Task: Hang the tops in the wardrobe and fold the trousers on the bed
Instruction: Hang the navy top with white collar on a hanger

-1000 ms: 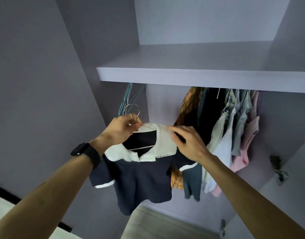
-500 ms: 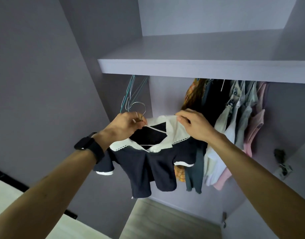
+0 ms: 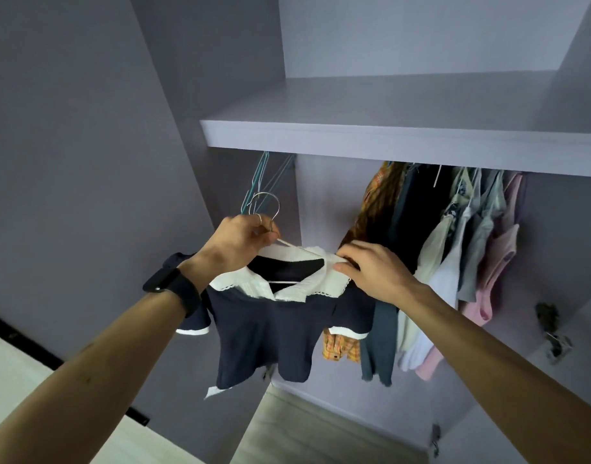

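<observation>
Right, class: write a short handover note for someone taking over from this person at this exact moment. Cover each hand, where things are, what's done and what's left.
Left hand: grips the hanger just below its hook.
Right hand: pinches the collar of the top.
Top: on the hanger, held up below the shelf, between the spare hangers and the hung clothes.
Done: top is on its hanger.
Left: hook it onto the rail, likely in that gap. Trousers and bed are out of view.

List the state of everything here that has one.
wire hanger, hook free, not yet hung.
navy top, draped on the wire hanger, held up.
left hand, grips the wire hanger's neck.
right hand, pinches the white collar.
other clothes, hanging under the shelf.
spare hangers, hanging, bare.
</observation>
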Motion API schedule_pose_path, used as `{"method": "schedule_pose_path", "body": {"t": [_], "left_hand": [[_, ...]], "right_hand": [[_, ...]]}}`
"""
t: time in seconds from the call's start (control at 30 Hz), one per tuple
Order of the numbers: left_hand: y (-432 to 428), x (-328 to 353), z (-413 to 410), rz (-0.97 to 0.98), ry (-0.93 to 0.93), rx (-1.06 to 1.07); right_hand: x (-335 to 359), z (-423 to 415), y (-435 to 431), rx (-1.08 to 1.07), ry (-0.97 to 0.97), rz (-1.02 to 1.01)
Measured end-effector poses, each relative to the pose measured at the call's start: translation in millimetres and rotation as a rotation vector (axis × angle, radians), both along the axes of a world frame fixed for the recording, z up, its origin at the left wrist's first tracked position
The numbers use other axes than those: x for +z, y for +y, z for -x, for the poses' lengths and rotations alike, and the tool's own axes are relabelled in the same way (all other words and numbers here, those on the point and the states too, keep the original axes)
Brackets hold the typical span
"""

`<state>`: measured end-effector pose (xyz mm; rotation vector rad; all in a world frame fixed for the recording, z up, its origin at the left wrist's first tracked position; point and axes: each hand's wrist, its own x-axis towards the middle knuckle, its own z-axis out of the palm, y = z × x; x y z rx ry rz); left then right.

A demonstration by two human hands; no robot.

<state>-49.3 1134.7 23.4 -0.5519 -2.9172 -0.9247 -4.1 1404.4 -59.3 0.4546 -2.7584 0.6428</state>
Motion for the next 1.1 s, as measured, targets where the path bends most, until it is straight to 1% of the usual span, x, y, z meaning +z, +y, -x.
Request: {"method": "schedule_pose_path", "body": {"t": [0.07, 0.17, 0.2, 0.3, 0.33, 0.37, 0.43, 0.5, 0.57, 0.6, 0.63, 0.67, 0.73, 0.77, 0.8, 0.87, 0.93, 1.0, 1.1], "left_hand": [[0.7, -2.9, -3.3, -0.021, 0.002, 0.009], [7.8, -7.7, -8.9, -0.042, -0.001, -0.016], [10.8, -8.6, -9.6, -0.050, -0.001, -0.026], [21.6, -7.9, -9.2, -0.072, 0.019, -0.007], [23.9, -7.0, -7.4, -0.088, 0.025, 0.004], [24.8, -5.7, -6.0, -0.109, 0.027, 0.009], [22.9, -3.4, -9.2, -0.179, 0.025, 0.009], [15.9, -7.9, -14.3, -0.314, 0.025, 0.022], [8.7, -19.3, -21.6, -0.473, 0.038, 0.128], [2.0, -26.0, -20.7, -0.494, 0.037, 0.222], [-3.2, -28.4, -19.4, -0.452, 0.016, 0.312], [-8.8, -29.1, -16.9, -0.329, -0.066, 0.357], [-15.8, -21.9, -18.0, -0.108, -0.369, 0.303], [-16.5, -20.5, -17.0, -0.104, -0.504, 0.256], [-17.1, -21.6, -15.5, -0.154, -0.542, 0.236], [-18.1, -24.7, -10.7, -0.203, -0.448, 0.253], [-22.2, -23.5, -9.2, -0.171, -0.273, 0.294], [-28.3, -17.7, -8.3, -0.138, -0.196, 0.250], [-39.6, -13.1, -7.4, -0.027, -0.260, 0.102]], "right_hand": [[-7.8, -2.9, 1.6, -0.035, 0.058, 0.030], [3.2, -0.2, -12.9, -0.024, -0.018, 0.193], [11.5, 3.9, -20.6, -0.024, -0.021, 0.185], [32.5, 15.9, -48.8, 0.030, -0.003, 0.052], [36.0, 17.8, -58.0, 0.050, -0.009, 0.050], [38.5, 18.3, -65.5, 0.063, -0.036, 0.102], [41.1, 19.7, -74.1, 0.060, -0.105, 0.220], [47.6, 21.3, -77.1, 0.045, -0.150, 0.274], [52.6, 19.9, -76.4, 0.044, -0.238, 0.367], [54.3, 19.0, -76.2, 0.053, -0.283, 0.409], [55.5, 16.6, -75.8, 0.057, -0.310, 0.425], [54.4, 15.4, -75.2, 0.042, -0.296, 0.411], [50.5, 18.6, -75.3, -0.015, -0.194, 0.334], [49.4, 20.6, -76.3, -0.025, -0.150, 0.298], [46.6, 22.4, -77.8, -0.014, -0.130, 0.268], [40.6, 22.5, -79.8, 0.015, -0.121, 0.198], [29.5, 20.8, -78.9, 0.054, -0.115, 0.092], [21.8, 17.9, -77.6, 0.053, -0.133, 0.028], [27.5, 23.6, -75.0, 0.020, -0.047, 0.220]]}}
